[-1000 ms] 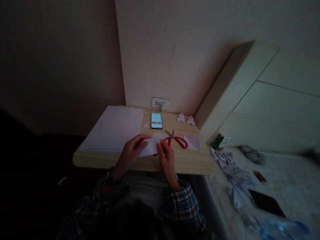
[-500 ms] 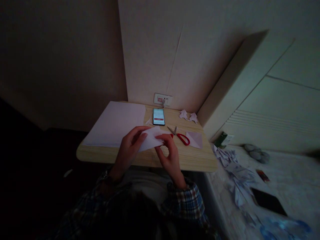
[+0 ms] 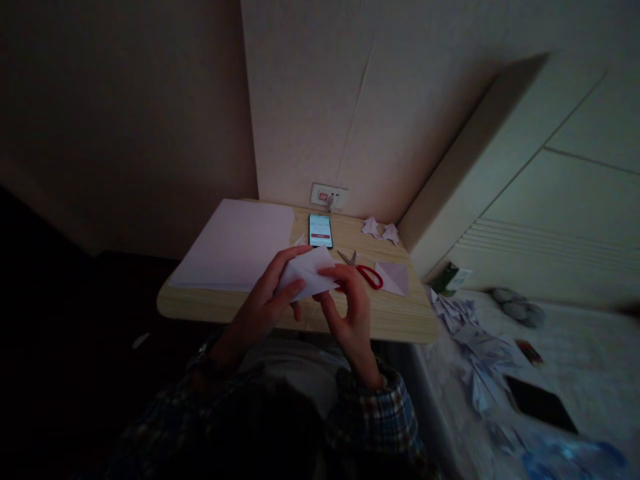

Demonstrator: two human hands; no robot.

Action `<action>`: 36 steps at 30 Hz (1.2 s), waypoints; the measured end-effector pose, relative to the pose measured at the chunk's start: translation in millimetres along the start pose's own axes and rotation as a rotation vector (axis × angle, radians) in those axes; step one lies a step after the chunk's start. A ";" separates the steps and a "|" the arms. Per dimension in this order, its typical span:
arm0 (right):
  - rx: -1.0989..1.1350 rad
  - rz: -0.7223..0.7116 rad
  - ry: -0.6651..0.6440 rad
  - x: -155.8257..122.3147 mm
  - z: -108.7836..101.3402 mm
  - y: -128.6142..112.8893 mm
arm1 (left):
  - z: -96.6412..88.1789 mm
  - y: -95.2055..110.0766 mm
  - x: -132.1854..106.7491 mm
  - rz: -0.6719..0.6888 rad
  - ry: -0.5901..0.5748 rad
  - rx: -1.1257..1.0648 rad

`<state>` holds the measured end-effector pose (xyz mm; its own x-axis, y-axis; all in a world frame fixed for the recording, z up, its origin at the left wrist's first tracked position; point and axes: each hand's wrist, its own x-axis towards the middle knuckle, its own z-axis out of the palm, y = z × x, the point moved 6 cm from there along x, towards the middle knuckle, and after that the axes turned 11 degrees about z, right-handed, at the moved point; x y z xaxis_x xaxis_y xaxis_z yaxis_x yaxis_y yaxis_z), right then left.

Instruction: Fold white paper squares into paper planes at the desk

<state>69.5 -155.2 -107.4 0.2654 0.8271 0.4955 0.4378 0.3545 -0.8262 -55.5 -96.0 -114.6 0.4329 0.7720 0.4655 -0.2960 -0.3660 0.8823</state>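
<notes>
A folded piece of white paper (image 3: 306, 270) is held up between both hands, above the front part of the wooden tabletop (image 3: 210, 301). My left hand (image 3: 267, 293) grips its left side, thumb on the near face and fingers behind. At the right edge, my right hand (image 3: 350, 303) pinches the paper between thumb and fingers. Just beyond my right hand lie scissors (image 3: 370, 275) with red handles, blades apart. A creased paper square (image 3: 393, 277) rests to their right. The phone (image 3: 320, 231), screen lit, lies behind the held paper.
A stack of white paper (image 3: 235, 243) covers the tabletop's left side. Two small folded paper figures (image 3: 371, 227) stand at the back right. On the bed (image 3: 575, 333) at right are several folded papers (image 3: 480, 347), a dark tablet-like slab (image 3: 540, 403) and grey slippers-like shapes (image 3: 517, 307). A wall socket (image 3: 329, 196) holds a plug.
The held paper has turned and tilted slightly, and my left thumb now lies lower across its near face. My right hand has shifted a little to the right. The view has moved slightly.
</notes>
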 end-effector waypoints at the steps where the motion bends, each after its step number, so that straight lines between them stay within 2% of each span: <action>1: -0.007 0.002 -0.001 0.3 -0.5 -1.4 | 0.9 0.4 0.0 -0.001 -0.005 -0.010; 11: -0.048 -0.023 0.046 1.0 -6.2 -7.8 | 5.4 1.6 -0.6 -0.057 -0.036 -0.085; 18: -0.050 -0.043 0.153 -0.3 -9.8 -9.2 | 5.4 5.4 -1.2 -0.055 -0.027 -0.051; 36: 0.099 0.051 0.056 -2.7 -8.0 -5.4 | 1.5 8.8 -2.4 -0.089 0.032 0.010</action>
<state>73.3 -162.8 -102.1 0.3337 0.8204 0.4643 0.3361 0.3566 -0.8717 -57.9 -101.9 -107.9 0.4295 0.8181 0.3825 -0.2487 -0.3000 0.9209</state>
